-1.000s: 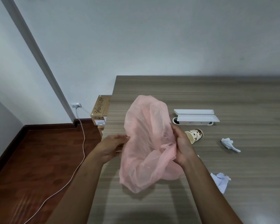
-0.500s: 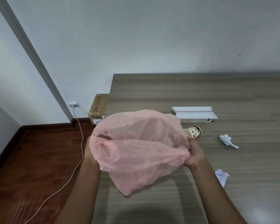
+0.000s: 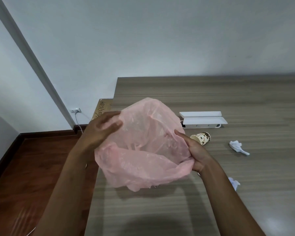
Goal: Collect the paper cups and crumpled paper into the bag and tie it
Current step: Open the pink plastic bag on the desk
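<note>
I hold a thin pink plastic bag (image 3: 143, 150) in the air over the left part of the wooden table (image 3: 211, 94). My left hand (image 3: 100, 132) pinches the bag's rim at its upper left. My right hand (image 3: 194, 150) grips the rim on the right side. The bag's mouth gapes toward me. A spotted paper cup (image 3: 202, 137) lies on its side just right of my right hand. One crumpled paper (image 3: 238, 147) lies further right, and another crumpled paper (image 3: 234, 183) lies beside my right forearm.
A white power strip box (image 3: 203, 120) sits on the table behind the cup. Off the table's left edge are a cardboard box (image 3: 101, 109), a wall socket (image 3: 75, 110) with a white cable, and a wooden floor (image 3: 32, 176).
The bag was spread wide between both hands half a second ago. Now my left hand has risen and moved in to the rim's upper left, and the mouth shows open.
</note>
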{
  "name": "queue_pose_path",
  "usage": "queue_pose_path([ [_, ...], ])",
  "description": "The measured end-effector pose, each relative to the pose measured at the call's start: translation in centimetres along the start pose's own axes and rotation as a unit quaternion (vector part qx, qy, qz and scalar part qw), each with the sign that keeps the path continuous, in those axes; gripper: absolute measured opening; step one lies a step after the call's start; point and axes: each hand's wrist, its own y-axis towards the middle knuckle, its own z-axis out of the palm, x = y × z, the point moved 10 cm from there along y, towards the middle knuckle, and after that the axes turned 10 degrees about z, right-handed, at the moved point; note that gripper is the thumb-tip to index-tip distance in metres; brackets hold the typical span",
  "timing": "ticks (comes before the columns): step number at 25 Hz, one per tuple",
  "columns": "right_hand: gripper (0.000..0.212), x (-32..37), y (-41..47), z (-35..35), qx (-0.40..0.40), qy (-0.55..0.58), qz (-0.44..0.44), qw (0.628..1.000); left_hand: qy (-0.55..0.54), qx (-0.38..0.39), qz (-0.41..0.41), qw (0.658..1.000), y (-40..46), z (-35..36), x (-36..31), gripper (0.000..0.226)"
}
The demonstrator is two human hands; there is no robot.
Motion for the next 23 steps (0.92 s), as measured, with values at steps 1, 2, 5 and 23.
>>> queue_pose_path([
  [1, 0.038, 0.2, 0.0, 0.4, 0.009, -0.007, 0.004, 1.000, 0.098, 0.029, 0.014, 0.995, 0.4, 0.1, -0.8, 0.077],
  [2, 0.036, 0.3, 0.0, 0.9, 0.020, -0.012, 0.010, 1.000, 0.164, 0.040, 0.028, 0.985, 0.8, 0.2, -1.5, 0.086],
  [5, 0.025, 0.6, -0.2, 1.7, 0.034, -0.058, 0.024, 0.997, 0.245, 0.060, 0.119, 0.960, 1.7, 2.4, -4.2, 0.101],
  [23, 0.021, -0.7, 0.8, -5.6, -0.390, -0.204, -0.130, 0.888, 0.147, -0.173, -0.170, 0.959, 0.6, -4.2, 2.0, 0.040],
])
